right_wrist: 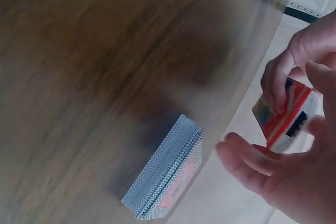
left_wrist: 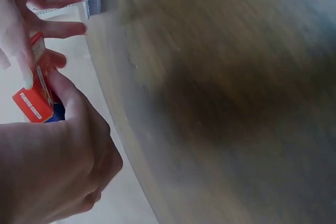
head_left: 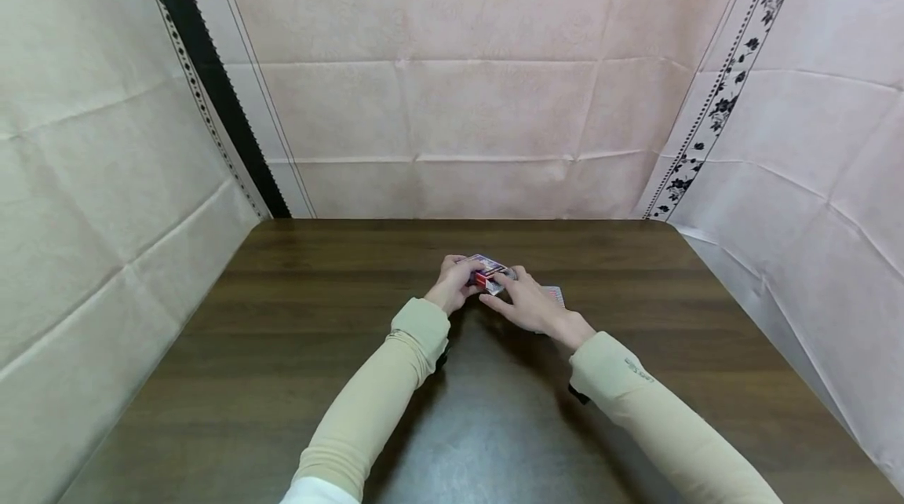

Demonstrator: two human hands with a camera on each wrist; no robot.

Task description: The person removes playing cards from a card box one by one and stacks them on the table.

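My left hand (head_left: 452,284) grips a red and blue playing card box (left_wrist: 34,103) held over the table; printing reading "plastic coated" shows on its end. At the box's near end is my right hand (head_left: 530,304), a fingertip touching its edge and the other fingers spread out straight. Part of the box's end shows white in the right wrist view. Just beyond the right hand, a deck of cards (right_wrist: 165,171) lies stacked, its layered edges grey-blue and its top face pinkish red. In the head view the right hand hides most of that deck.
The dark wooden table (head_left: 282,378) stretches around both arms. Pale cloth (head_left: 452,96) hangs behind its far edge and along both sides, with a black strip (head_left: 212,88) at the left corner and a floral border (head_left: 734,72) at the right.
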